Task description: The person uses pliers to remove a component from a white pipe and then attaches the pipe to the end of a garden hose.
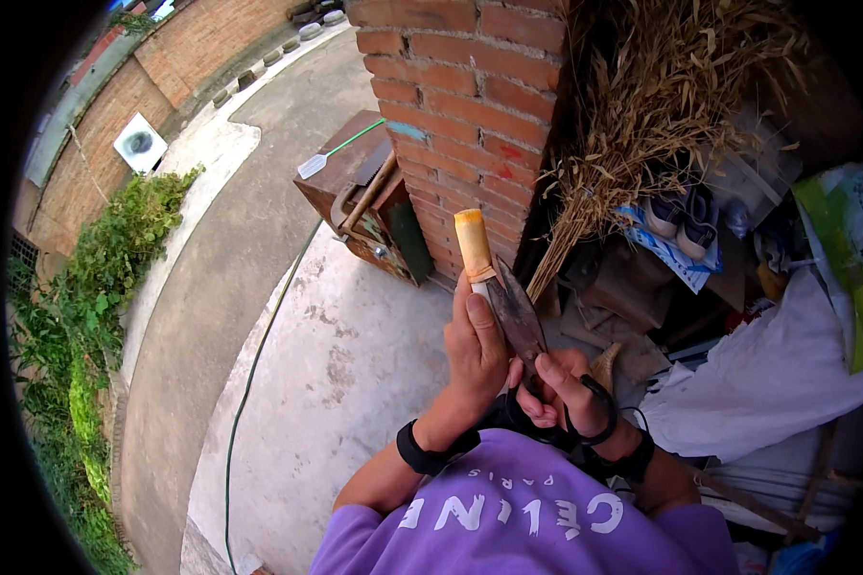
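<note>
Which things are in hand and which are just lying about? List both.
In hand:
- pale tan cylindrical stalk, gripped by the left hand
- dark rusty metal shears, black loop handles in the right hand

Lying about:
- dry yellow straw bundle
- red brick pillar
- brown wooden cabinet
- green hose
- pair of grey shoes
- white sack
</note>
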A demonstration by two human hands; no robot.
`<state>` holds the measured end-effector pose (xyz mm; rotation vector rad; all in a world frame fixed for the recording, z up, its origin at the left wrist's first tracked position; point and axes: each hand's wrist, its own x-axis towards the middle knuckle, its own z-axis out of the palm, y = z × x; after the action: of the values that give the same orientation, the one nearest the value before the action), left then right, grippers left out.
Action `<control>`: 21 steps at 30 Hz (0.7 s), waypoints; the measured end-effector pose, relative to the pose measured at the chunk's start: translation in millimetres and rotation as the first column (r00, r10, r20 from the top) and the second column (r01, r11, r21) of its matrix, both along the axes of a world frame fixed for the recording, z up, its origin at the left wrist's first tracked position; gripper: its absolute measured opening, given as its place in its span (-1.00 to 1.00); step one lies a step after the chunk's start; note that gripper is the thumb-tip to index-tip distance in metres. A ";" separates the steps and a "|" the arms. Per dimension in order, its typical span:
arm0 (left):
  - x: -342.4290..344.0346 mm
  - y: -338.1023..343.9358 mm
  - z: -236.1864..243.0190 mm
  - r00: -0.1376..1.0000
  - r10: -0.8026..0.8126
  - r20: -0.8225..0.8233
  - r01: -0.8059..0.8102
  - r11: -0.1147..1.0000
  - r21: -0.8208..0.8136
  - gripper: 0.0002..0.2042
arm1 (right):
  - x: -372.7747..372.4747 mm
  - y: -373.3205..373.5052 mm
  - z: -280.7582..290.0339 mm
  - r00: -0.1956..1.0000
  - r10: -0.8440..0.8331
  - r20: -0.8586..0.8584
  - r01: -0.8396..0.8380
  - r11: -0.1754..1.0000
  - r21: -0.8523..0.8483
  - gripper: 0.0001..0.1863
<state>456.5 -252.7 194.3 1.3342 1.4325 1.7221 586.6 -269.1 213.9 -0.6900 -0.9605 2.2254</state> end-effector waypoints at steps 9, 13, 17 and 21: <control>-27.4 0.1 3.1 0.964 -0.251 -0.094 0.244 0.967 -0.076 -0.62 | 33.3 19.4 23.8 0.949 0.080 0.306 -0.139 0.975 0.173 -0.66; -51.7 3.3 -0.6 0.881 -0.337 -0.331 0.325 0.941 -0.094 -0.61 | 54.9 37.2 44.7 0.851 0.165 0.498 -0.311 0.923 0.226 -0.70; -55.6 1.0 2.5 0.872 -0.385 -0.302 0.373 0.923 -0.098 -0.64 | 57.4 45.7 63.9 0.781 0.207 0.589 -0.411 0.880 0.236 -0.68; -30.1 4.5 12.3 0.907 -0.346 0.239 0.358 0.934 -0.007 -0.70 | 37.5 38.4 36.4 0.919 0.167 0.357 -0.277 0.918 0.283 -0.60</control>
<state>426.5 -248.2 206.5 1.2267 1.0227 1.5325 624.1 -230.7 250.3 -0.8416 -1.6102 2.0984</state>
